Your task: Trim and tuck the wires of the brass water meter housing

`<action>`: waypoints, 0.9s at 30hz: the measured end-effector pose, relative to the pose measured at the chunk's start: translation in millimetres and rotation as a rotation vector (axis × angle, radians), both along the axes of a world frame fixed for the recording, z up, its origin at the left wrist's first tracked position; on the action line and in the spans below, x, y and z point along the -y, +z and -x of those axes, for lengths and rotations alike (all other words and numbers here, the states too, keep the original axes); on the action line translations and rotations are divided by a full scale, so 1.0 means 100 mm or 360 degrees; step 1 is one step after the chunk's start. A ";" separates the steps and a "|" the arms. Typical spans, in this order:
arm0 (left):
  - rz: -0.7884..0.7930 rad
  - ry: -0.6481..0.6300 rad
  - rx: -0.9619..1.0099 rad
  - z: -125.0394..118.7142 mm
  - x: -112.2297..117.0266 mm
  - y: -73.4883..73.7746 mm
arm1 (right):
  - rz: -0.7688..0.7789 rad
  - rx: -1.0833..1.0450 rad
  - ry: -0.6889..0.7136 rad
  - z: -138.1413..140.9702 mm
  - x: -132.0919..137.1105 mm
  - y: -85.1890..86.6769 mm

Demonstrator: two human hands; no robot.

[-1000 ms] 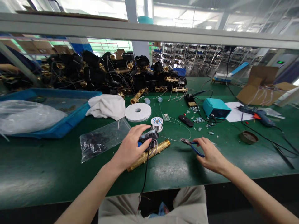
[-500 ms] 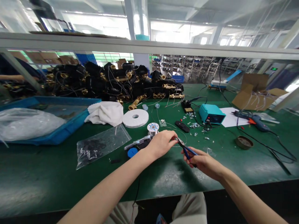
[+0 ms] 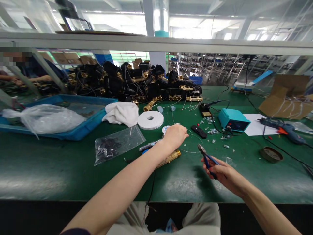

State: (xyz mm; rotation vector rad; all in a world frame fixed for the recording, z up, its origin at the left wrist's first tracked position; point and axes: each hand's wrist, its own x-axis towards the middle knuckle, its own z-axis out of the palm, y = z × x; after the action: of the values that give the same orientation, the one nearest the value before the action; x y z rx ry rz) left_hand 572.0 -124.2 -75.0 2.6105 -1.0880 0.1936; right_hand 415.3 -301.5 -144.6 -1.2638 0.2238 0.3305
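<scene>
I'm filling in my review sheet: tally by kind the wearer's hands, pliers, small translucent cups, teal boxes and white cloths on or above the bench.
Hands: 2 (left hand, right hand)
Pliers: 1
Translucent cups: 2
Teal box: 1
White cloth: 1
Total: 7

Head-height view, forward and down

Green bench (image 3: 73, 176), brass tube (image 3: 173, 157), white roll (image 3: 150, 124)

Shiny golden metal pipe (image 3: 172, 157), glossy green tabletop (image 3: 49, 181), matt white cloth (image 3: 121, 113).
</scene>
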 end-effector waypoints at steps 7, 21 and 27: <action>0.0334 0.0231 0.0036 -0.06 -0.78 0.17 | 0.0713 0.0167 0.0256 -0.01 -0.15 0.08; 0.0674 0.0315 -0.0257 0.41 -1.46 -0.32 | 0.1862 0.0842 0.0526 -0.39 -0.89 0.12; 0.0690 0.0202 -0.0250 0.30 -1.50 -0.31 | 0.1964 0.0929 0.0507 -0.51 -1.13 0.22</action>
State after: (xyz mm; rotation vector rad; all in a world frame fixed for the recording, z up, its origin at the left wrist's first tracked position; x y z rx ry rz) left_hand 542.3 25.4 -106.0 2.2600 -0.7312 0.2199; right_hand 466.1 -188.6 -122.8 -2.5601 -0.3527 0.0433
